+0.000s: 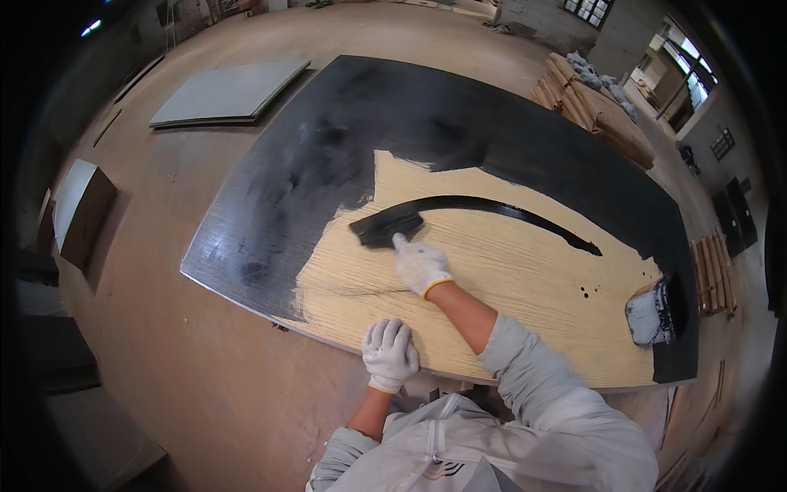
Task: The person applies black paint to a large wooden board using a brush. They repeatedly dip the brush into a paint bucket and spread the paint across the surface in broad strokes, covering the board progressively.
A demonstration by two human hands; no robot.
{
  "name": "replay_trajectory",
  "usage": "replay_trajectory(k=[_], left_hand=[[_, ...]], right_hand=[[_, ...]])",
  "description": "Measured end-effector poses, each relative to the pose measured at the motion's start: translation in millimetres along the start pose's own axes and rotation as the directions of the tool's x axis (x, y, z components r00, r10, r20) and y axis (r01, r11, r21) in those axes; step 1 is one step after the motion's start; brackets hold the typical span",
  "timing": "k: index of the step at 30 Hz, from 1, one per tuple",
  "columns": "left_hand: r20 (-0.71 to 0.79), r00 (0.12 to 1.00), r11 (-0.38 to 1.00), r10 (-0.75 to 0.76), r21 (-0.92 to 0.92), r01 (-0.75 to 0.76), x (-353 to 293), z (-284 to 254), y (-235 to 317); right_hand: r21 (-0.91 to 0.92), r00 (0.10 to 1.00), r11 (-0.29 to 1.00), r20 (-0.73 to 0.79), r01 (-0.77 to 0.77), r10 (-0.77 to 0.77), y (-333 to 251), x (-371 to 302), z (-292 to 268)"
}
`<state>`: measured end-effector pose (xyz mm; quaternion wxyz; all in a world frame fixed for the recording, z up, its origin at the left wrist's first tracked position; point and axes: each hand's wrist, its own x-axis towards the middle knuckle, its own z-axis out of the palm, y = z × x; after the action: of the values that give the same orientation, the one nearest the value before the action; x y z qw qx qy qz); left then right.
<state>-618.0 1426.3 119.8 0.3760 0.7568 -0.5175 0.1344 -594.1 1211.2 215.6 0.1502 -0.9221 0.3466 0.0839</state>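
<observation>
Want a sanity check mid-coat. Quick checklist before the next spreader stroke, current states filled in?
1. Black spreader in hand: ok, the right hand holds it.
2. Left hand off the black coating: ok, it rests at the panel's near edge, by bare wood.
3. Wood-grain panel fully black: not ok, pale middle area bare around one curved black streak.
4. Bare area free of drips: not ok, black spots near the paint-smeared container.
5. Paint left in container: cannot tell.
</observation>
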Motion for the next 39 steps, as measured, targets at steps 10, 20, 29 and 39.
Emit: replay_trajectory(k=[10, 20, 29, 39], left_hand=[[0.019, 1.0, 1.0, 0.014, 0.001, -0.014, 3.5, 1.4, 5.5], [0.028, 1.0, 0.997, 0.011, 0.077, -0.013, -10.4, 5.1, 3.0], [0.067, 0.997, 0.996, 0.046, 0.077, -0.051, 2.9, 10.2, 16.5], [0.022, 0.999, 0.995, 0.024, 0.098, -0.027, -3.3, 9.9, 18.4]], right_hand=[[0.089, 0.987, 0.985, -0.049, -0.145, 0.15, 65.2, 31.4, -30.4], [0.121, 0.717, 0.727, -0.122, -0.676, 0.686, 379.8, -60.5, -75.4], [0.181, 0.521, 0.542, -0.151, -0.821, 0.84, 545.4, -137.4, -84.6], [0.064, 0.709, 0.708, -0.003, -0.703, 0.705, 416.0, -264.5, -55.7]])
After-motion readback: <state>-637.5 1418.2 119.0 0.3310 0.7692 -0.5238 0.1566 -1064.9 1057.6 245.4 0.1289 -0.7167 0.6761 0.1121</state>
